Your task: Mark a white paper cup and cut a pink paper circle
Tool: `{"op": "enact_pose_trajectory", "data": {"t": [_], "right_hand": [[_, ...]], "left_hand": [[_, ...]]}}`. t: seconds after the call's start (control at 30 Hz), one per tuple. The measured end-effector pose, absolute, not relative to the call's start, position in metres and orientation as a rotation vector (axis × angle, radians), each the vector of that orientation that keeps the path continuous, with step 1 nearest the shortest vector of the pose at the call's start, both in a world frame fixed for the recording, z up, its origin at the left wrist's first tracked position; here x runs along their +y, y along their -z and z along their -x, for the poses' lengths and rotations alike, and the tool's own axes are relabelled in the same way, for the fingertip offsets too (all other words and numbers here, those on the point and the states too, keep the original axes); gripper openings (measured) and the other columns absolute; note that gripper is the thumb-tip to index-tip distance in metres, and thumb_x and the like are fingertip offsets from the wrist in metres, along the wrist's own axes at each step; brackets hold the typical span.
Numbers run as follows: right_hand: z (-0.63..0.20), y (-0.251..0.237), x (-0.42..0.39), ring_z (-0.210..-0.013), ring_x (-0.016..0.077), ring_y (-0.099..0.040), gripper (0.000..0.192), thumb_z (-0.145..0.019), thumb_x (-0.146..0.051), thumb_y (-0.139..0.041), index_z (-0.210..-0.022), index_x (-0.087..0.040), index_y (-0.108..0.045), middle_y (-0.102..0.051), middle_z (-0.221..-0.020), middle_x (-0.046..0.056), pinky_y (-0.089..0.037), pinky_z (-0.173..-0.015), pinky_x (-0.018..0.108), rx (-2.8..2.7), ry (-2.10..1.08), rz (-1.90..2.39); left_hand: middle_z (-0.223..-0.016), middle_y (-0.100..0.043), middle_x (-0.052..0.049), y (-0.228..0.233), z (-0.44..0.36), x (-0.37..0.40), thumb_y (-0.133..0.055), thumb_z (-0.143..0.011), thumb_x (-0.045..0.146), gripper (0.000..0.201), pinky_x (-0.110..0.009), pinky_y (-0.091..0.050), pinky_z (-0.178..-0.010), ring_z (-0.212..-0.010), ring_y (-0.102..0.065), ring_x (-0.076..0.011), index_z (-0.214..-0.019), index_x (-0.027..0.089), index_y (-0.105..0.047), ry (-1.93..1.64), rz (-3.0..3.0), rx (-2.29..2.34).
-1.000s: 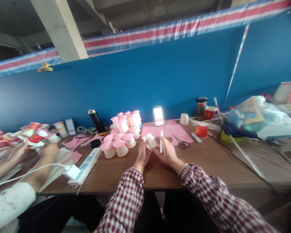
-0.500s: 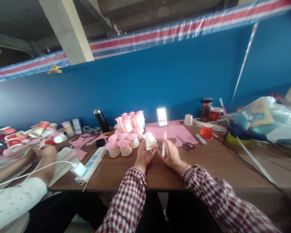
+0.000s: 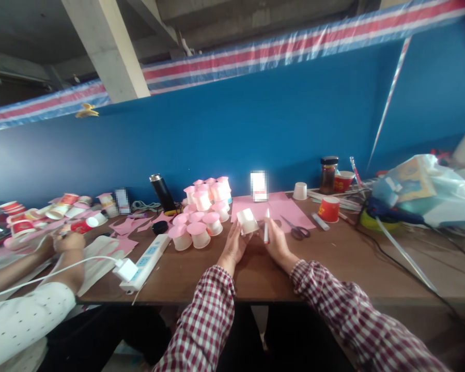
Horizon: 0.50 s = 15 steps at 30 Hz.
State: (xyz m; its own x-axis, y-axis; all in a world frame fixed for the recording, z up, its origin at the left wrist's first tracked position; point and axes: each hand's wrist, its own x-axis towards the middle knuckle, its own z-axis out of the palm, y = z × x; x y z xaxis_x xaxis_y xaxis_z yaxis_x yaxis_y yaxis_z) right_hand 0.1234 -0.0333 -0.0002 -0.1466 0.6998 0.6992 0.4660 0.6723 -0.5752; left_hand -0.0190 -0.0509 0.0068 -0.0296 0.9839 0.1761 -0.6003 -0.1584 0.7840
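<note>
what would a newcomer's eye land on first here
Probably the pink-topped cups, clustered on the table to the left of the person's left hand. Next, the blue partition spanning the back. Then the white cup in that hand and the pen-like white stick in the right hand.

Head-worn view, facing forward and down — table (image 3: pixel 178 279) near, blue partition (image 3: pixel 225 124) beyond

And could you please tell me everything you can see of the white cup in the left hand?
The cup is small, plain white and looks like paper, with no print visible. It is held tilted above the table by the left hand, which grips it from its left and below. The right hand is close beside it, apparently not touching. Which end is open is hard to tell.
</note>
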Motion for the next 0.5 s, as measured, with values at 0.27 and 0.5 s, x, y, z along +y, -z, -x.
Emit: {"op": "enact_pose_trajectory", "data": {"t": [0.27, 0.5], "right_hand": [[-0.1264, 0.0003, -0.0315, -0.076, 0.0199, -0.065, 0.023, -0.082, -0.022, -0.047, -0.105, -0.019, -0.048, -0.066, -0.086, 0.006, -0.052, -0.068, 0.031, -1.689, -0.344, 0.934], [-0.1251, 0.0014, -0.0323, -0.070, 0.0184, -0.065, 0.025, -0.079, -0.019, -0.050, -0.104, -0.020, -0.050, -0.066, -0.084, 0.004, -0.052, -0.063, 0.028, -1.727, -0.372, 0.925]], "left_hand": [[-0.099, -0.068, -0.010, -0.0069, 0.0194, -0.0519, -0.068, -0.075, 0.033, 0.036, -0.033, -0.050, -0.079, -0.089, -0.065, -0.0221, -0.105, 0.014, -0.062, -1.476, -0.846, 0.585], [-0.098, -0.068, -0.014, -0.0073, 0.0200, -0.0528, -0.065, -0.078, 0.036, 0.037, -0.033, -0.049, -0.078, -0.086, -0.065, -0.0230, -0.103, 0.009, -0.062, -1.411, -0.774, 0.577]]}}
